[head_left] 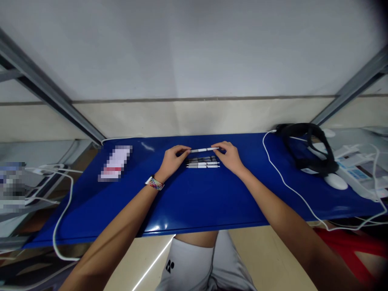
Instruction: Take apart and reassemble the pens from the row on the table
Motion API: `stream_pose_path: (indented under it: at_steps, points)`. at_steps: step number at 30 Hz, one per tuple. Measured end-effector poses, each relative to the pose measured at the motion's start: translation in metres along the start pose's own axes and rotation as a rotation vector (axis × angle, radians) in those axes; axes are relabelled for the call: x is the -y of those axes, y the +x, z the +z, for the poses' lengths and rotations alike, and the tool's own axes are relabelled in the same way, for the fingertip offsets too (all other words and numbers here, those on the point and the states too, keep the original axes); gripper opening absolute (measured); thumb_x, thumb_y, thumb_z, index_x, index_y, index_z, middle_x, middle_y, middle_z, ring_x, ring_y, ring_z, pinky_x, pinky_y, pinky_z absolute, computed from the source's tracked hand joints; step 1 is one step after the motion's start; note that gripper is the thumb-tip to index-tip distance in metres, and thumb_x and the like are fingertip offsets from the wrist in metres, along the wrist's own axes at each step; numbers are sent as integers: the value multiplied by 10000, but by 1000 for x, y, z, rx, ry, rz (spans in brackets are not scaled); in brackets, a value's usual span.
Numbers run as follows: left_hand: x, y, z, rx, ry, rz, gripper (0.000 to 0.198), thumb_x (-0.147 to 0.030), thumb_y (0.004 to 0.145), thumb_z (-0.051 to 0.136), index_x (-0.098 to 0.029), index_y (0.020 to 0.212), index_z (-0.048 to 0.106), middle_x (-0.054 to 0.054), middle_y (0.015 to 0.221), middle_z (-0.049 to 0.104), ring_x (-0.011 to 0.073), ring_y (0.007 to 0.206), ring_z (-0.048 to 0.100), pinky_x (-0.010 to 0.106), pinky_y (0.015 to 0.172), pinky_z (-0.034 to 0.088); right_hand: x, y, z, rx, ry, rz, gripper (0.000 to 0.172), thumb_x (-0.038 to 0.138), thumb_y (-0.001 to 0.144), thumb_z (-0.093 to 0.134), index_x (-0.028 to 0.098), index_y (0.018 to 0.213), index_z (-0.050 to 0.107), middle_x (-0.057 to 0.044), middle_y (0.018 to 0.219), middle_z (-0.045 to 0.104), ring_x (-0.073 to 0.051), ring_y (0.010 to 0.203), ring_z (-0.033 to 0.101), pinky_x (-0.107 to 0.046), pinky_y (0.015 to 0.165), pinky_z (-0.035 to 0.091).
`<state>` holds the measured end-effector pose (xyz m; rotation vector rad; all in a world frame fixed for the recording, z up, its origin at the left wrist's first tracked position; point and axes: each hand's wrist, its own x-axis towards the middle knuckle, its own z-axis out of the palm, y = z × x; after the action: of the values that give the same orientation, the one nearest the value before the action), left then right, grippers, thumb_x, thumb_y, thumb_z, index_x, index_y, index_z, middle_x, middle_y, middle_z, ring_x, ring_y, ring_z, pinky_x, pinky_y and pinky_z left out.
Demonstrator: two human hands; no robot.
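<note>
A white pen (pixel 200 150) lies crosswise between my two hands, just beyond a small group of other pens. My left hand (pixel 173 159) pinches its left end between thumb and fingers; a patterned band circles that wrist. At the other end, my right hand (pixel 228 157) has its thumb and fingers closed on the pen's tip. Closer to me, several pens (pixel 202 165) rest side by side on the blue tabletop (pixel 206 202), some dark or clear and some white and grey.
A blurred-out flat rectangle (pixel 115 163) lies at the left. On the right sit a black headset with a strap (pixel 312 149), a white rounded device (pixel 336 181) and a white cable (pixel 283 182). Grey metal posts (pixel 54 89) frame the table before a wall. Red fabric (pixel 348 250) shows at lower right.
</note>
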<state>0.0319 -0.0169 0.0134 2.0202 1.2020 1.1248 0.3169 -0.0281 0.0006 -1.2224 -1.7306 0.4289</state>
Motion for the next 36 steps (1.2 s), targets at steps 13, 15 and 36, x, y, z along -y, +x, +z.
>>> stream_pose_path:
  at_steps: [13,15,36]
  points:
    - [-1,2,-4,134,224,98,185,-302,980,627,-247,924,795,45,1008,824,258,957,688,453,990,469,4,-5,-1,155,-191,-45,176,205,982,639,260,965,805,-74,998,763,-287,1023,633,-456,960,509]
    - [-1,2,-4,135,224,100,178,-300,969,633,-249,912,794,42,1004,823,256,950,686,460,996,459,3,-5,-1,155,-200,-38,179,207,977,633,258,941,801,-80,985,756,-291,1023,626,-456,948,508]
    - [-2,-3,22,-74,-344,-160,284,-440,1034,599,-232,1141,761,82,1233,776,268,1242,685,427,1144,475,17,-11,21,-126,341,205,210,315,911,650,269,1039,810,-75,1119,771,-272,1081,715,-457,1012,541]
